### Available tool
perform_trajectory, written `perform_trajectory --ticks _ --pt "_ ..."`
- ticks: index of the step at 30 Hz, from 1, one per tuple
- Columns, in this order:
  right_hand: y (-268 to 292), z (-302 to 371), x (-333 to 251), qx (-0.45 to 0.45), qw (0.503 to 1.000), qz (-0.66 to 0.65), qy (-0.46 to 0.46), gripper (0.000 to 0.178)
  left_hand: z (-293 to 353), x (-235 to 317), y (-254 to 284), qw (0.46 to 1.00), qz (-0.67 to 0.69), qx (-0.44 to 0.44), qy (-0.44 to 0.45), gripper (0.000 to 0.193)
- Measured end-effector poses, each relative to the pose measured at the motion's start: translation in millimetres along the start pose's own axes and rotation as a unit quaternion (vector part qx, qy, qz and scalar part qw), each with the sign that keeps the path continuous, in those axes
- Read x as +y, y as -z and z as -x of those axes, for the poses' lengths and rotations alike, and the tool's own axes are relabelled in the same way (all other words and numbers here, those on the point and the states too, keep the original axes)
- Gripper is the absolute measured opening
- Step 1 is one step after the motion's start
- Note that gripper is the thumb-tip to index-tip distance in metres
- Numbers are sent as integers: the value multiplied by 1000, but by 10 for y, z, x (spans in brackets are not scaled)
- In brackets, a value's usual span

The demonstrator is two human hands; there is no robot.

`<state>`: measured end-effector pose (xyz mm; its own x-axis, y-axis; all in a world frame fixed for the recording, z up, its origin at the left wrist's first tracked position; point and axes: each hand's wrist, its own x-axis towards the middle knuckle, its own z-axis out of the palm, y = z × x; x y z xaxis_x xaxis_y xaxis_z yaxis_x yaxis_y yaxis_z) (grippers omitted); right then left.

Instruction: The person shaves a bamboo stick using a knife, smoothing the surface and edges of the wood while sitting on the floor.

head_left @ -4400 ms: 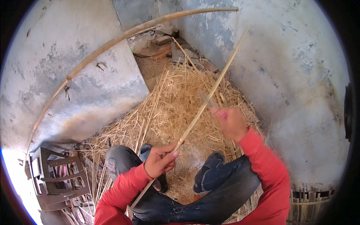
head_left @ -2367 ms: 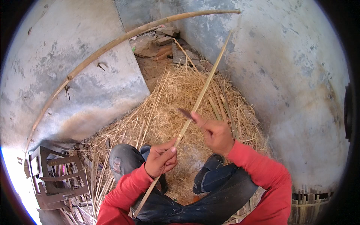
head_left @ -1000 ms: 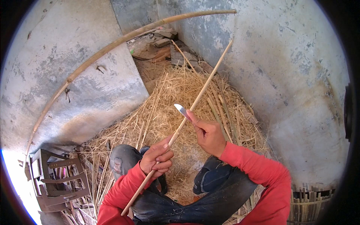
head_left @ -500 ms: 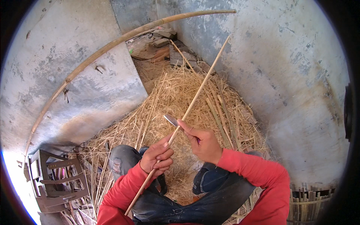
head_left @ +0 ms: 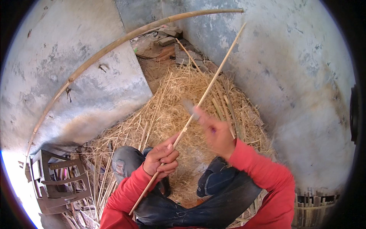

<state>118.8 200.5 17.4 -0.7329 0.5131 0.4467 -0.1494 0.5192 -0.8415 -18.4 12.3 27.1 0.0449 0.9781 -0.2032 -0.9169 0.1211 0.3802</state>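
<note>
A long, pale bamboo strip (head_left: 212,84) runs slantwise from beside my lap up toward the wall at the right. My left hand (head_left: 162,158) is wrapped round its lower part. Just above that grip, a small raised shaving or notch shows on the strip. My right hand (head_left: 214,131), smeared by motion, is higher along the strip, with its thumb side against it. It is closed on a knife, whose blurred grey blade (head_left: 188,106) juts out left of the strip. The knife's handle is hidden in my fist.
A heap of shavings (head_left: 167,99) covers the floor before my knees, with loose bamboo strips on it. A long bent bamboo pole (head_left: 95,57) arches along the concrete walls. A dark slatted frame (head_left: 63,181) stands at left; broken bricks (head_left: 167,40) lie at the back.
My right hand and the knife have moved up along the strip, away from my left hand. The strip's far tip has shifted up and right. My left hand keeps its grip.
</note>
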Motion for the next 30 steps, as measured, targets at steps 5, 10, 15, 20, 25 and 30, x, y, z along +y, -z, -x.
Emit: perform_trajectory --ticks 5,10,15,20,25,30 --pt "-93 110 -95 -37 988 -146 -20 36 -49 -25 62 998 -61 23 -26 51" --pt "169 -92 -247 62 907 -306 -281 21 -68 -92 79 981 -175 30 -82 52" --pt "125 -42 -183 9 973 -123 -194 26 -91 -124 29 975 -199 45 -88 53" --pt "209 -92 -214 19 975 -35 -221 22 -68 -81 32 992 -117 27 -33 53" --pt "318 -276 -106 162 983 85 -22 26 -14 -21 -53 998 -57 15 -6 52" --pt "552 -335 136 150 978 142 29 37 7 -1 -66 998 -67 -10 13 51"
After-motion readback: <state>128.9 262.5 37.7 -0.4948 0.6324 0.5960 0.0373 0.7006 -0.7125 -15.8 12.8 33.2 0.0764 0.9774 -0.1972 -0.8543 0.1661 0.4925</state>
